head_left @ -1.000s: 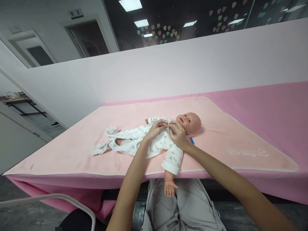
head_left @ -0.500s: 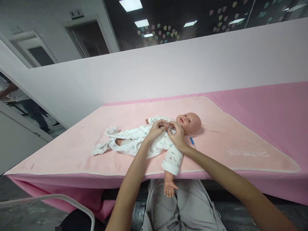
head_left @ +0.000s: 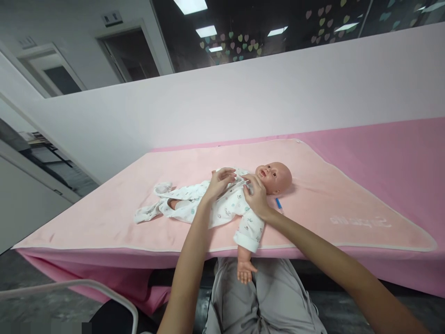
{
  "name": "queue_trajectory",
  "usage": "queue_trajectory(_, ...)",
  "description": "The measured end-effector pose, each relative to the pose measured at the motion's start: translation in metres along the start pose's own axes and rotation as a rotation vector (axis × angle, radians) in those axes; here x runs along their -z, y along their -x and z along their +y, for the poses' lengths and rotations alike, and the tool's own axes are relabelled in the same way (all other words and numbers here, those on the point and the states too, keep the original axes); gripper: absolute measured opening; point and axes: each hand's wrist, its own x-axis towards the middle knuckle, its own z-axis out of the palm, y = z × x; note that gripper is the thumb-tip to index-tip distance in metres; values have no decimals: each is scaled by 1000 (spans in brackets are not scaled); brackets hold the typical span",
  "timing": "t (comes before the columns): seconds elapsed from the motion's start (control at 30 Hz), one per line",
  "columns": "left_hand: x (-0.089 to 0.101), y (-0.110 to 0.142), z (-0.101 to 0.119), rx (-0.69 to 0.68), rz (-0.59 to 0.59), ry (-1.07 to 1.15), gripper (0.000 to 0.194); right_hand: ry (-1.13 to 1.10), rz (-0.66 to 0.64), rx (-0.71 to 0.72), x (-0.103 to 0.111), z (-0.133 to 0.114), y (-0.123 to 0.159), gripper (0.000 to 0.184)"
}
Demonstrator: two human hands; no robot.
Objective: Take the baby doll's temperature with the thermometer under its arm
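A bald baby doll [head_left: 274, 177] lies on its back, head to the right, in a white patterned romper [head_left: 222, 211]. Over the doll's chest my left hand [head_left: 220, 182] is arched with fingers apart, just above the cloth. My right hand [head_left: 256, 195] is at the collar below the chin, its fingertips closed around the romper's front edge; the exact grip is partly hidden. The doll's near arm [head_left: 245, 266] hangs over the table edge toward my lap. Beside its neck lies a slim blue-ended stick [head_left: 278, 203].
Under the doll a peach mat [head_left: 104, 208] covers much of the table, over a pink cloth [head_left: 399, 162]. A low white wall [head_left: 222, 106] runs behind, with dark glass above. A curved metal rail [head_left: 104, 288] stands at lower left.
My hands were together at the romper's collar; my left hand has drawn away to the left and its fingers have spread. My right hand stays. A person passed through the left doorway.
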Motion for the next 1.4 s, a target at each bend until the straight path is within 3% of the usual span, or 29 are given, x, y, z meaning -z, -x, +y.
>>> queue_trajectory(0.1,15,6,8,65,-20,-24,30,89,-206,168,2,0,-9,28)
queue_trajectory(0.23,21,16,13,107,-247,-167,40,127,-384,154,-9,3,-24,17)
queue_trajectory(0.37,21,21,11,37,-320,-268,54,115,-372,142,-20,6,-27,17)
queue_trajectory(0.57,21,20,4,0,-222,-344,35,41,-242,105,-21,10,-12,20)
queue_trajectory(0.77,21,21,6,2,-202,-395,34,57,-227,123,-21,9,-11,21)
queue_trajectory(1.17,21,21,3,5,-189,-358,37,149,-206,146,-23,9,-10,21)
queue_trajectory(1.4,25,19,1,70,-220,-181,42,139,-164,124,-25,11,-9,25)
